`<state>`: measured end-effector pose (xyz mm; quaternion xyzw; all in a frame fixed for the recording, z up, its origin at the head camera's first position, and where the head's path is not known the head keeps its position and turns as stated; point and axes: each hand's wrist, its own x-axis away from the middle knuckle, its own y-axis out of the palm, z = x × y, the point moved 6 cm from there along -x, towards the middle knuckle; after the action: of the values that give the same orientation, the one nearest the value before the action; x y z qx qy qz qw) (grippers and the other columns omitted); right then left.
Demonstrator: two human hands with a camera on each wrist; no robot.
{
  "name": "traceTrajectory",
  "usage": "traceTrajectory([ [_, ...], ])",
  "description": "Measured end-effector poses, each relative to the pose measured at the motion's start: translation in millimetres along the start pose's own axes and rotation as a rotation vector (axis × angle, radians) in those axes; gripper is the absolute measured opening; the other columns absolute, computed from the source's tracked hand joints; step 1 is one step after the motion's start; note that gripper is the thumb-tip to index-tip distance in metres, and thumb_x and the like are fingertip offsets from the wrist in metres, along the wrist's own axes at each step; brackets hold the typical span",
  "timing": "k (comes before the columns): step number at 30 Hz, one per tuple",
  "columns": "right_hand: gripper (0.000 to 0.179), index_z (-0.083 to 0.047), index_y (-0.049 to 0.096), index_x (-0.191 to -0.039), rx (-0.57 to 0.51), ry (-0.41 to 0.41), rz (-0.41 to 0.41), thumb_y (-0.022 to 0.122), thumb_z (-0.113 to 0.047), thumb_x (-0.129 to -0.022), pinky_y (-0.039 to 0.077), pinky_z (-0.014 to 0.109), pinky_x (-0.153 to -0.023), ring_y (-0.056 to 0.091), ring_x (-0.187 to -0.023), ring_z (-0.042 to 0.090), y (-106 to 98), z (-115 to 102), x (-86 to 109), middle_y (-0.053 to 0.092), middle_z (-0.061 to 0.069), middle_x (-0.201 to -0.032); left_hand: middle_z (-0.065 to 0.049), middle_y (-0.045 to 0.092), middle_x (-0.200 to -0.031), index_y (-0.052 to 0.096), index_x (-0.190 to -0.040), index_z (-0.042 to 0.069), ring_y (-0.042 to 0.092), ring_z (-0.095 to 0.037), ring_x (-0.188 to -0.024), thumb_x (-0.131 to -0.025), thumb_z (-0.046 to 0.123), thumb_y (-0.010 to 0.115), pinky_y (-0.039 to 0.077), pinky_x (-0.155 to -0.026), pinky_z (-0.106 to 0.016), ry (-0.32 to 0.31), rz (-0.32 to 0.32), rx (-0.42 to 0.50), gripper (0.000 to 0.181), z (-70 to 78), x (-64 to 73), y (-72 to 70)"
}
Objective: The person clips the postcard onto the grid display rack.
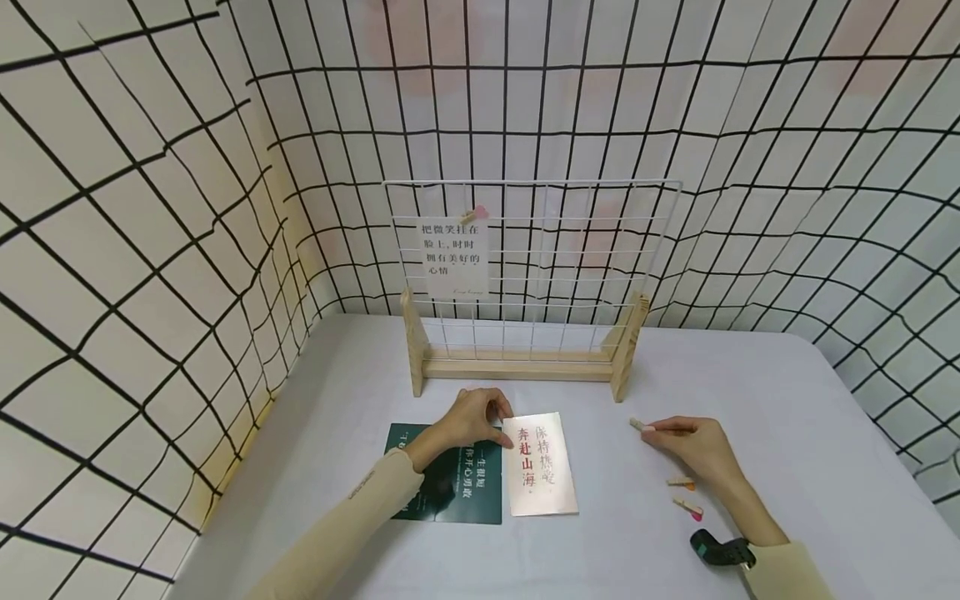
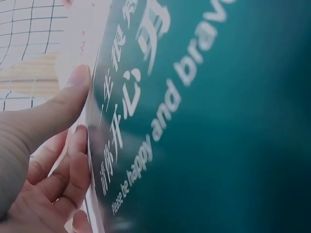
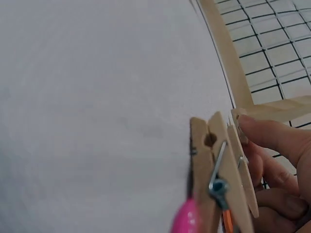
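Observation:
My left hand (image 1: pixel 474 417) pinches the left edge of a pale card (image 1: pixel 542 467) with red and dark characters. Under that wrist lies a dark green card (image 1: pixel 480 492) with white lettering; it fills most of the left wrist view, close to the thumb (image 2: pixel 73 92). Between thumb and fingertips, my right hand (image 1: pixel 693 446) holds a small wooden clothespin (image 1: pixel 637 425), and its far end is partly hidden. Two more clothespins, one with an orange end (image 1: pixel 682 483) and one with a pink end (image 1: pixel 688 508), lie on the table below this hand.
At the back stands a white wire rack (image 1: pixel 517 367) on a wooden base. A white card (image 1: pixel 457 267) hangs from it by a clothespin with a pink ornament (image 1: pixel 478 213). Black wire mesh (image 1: pixel 555 100) surrounds the white table (image 1: pixel 337 400). The right wrist wears a black device (image 1: pixel 720 550).

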<state>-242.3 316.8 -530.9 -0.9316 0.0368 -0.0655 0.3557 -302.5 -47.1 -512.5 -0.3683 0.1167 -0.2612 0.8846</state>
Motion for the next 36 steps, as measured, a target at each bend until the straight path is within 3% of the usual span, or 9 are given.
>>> traceTrajectory([
  [4, 0.05, -0.009, 0.079, -0.113, -0.049, 0.026, -0.026, 0.079, -0.053, -0.088, 0.045, 0.018, -0.082, 0.056, -0.1, 0.0, -2.7, 0.9, 2.3, 0.074, 0.01, -0.123, -0.004, 0.068, -0.09, 0.071, -0.1, 0.009, 0.05, -0.009, -0.075, -0.073, 0.015, 0.095, 0.04, -0.073, -0.022, 0.009, -0.011, 0.115, 0.036, -4.7, -0.3, -1.3],
  [6, 0.051, -0.006, 0.076, -0.117, -0.115, 0.037, -0.047, 0.079, -0.049, -0.09, 0.046, 0.019, -0.071, 0.056, -0.085, 0.0, -4.2, 1.4, 3.3, 0.074, 0.004, -0.109, -0.008, 0.069, -0.091, 0.073, -0.101, 0.007, 0.05, -0.009, -0.073, -0.076, 0.012, 0.092, 0.042, -0.065, -0.02, 0.029, -0.013, 0.181, 0.032, -6.8, -0.5, -2.4],
  [10, 0.044, -0.001, 0.071, -0.118, -0.297, 0.038, -0.085, 0.078, -0.036, -0.093, 0.041, 0.023, -0.051, 0.046, -0.055, 0.001, -7.5, 5.7, 3.6, 0.073, -0.012, -0.084, -0.016, 0.071, -0.093, 0.076, -0.105, 0.001, 0.051, -0.011, -0.071, -0.081, 0.008, 0.088, 0.04, -0.062, -0.017, 0.08, -0.001, 0.274, 0.027, -6.0, 0.3, -5.9],
  [13, 0.037, 0.001, 0.069, -0.117, -0.377, 0.02, -0.106, 0.076, -0.029, -0.096, 0.039, 0.025, -0.046, 0.043, -0.05, 0.002, -9.1, 8.6, 3.3, 0.077, -0.014, -0.084, -0.017, 0.072, -0.09, 0.077, -0.105, 0.0, 0.051, -0.011, -0.068, -0.083, 0.007, 0.086, 0.041, -0.06, -0.017, 0.097, 0.024, 0.297, 0.025, -4.1, 1.3, -8.9],
  [16, 0.039, 0.001, 0.07, -0.121, -0.367, 0.016, -0.113, 0.075, -0.029, -0.097, 0.037, 0.025, -0.046, 0.041, -0.05, 0.002, -10.0, 9.8, 3.5, 0.079, -0.015, -0.087, -0.014, 0.072, -0.086, 0.079, -0.103, 0.001, 0.05, -0.01, -0.065, -0.083, 0.008, 0.086, 0.041, -0.059, -0.018, 0.092, 0.046, 0.303, 0.022, -3.8, 1.3, -10.8],
  [22, 0.045, -0.002, 0.074, -0.122, -0.326, 0.074, -0.107, 0.08, -0.035, -0.092, 0.038, 0.023, -0.05, 0.043, -0.054, 0.003, -9.6, 14.2, 3.2, 0.072, -0.018, -0.076, -0.011, 0.074, -0.083, 0.081, -0.098, 0.005, 0.05, -0.008, -0.065, -0.083, 0.012, 0.087, 0.041, -0.059, -0.018, 0.055, 0.073, 0.314, 0.017, -7.5, 0.8, -10.3],
  [27, 0.047, -0.004, 0.076, -0.118, -0.292, 0.091, -0.078, 0.082, -0.04, -0.089, 0.04, 0.024, -0.055, 0.044, -0.059, 0.002, -9.2, 15.2, 3.5, 0.066, -0.019, -0.076, -0.013, 0.079, -0.093, 0.082, -0.101, 0.005, 0.055, -0.009, -0.067, -0.085, 0.011, 0.085, 0.044, -0.06, -0.019, 0.033, 0.079, 0.372, 0.018, -10.5, 3.0, -7.9],
  [32, 0.053, 0.006, 0.07, -0.126, -0.339, 0.087, -0.077, 0.079, -0.034, -0.093, 0.038, 0.025, -0.053, 0.042, -0.058, 0.003, -7.7, 16.4, 5.0, 0.071, -0.021, -0.079, -0.013, 0.08, -0.105, 0.082, -0.105, 0.004, 0.065, -0.007, -0.073, -0.086, 0.01, 0.084, 0.051, -0.064, -0.018, 0.008, 0.071, 0.443, 0.02, -11.8, 4.4, -5.0],
  [36, 0.059, 0.011, 0.062, -0.134, -0.357, 0.075, -0.078, 0.075, -0.032, -0.096, 0.037, 0.024, -0.051, 0.04, -0.055, 0.002, -6.9, 15.3, 4.9, 0.075, -0.023, -0.084, -0.015, 0.08, -0.104, 0.081, -0.106, 0.003, 0.065, -0.007, -0.074, -0.086, 0.008, 0.084, 0.05, -0.064, -0.018, 0.012, 0.075, 0.456, 0.021, -11.3, 4.7, -5.5],
])
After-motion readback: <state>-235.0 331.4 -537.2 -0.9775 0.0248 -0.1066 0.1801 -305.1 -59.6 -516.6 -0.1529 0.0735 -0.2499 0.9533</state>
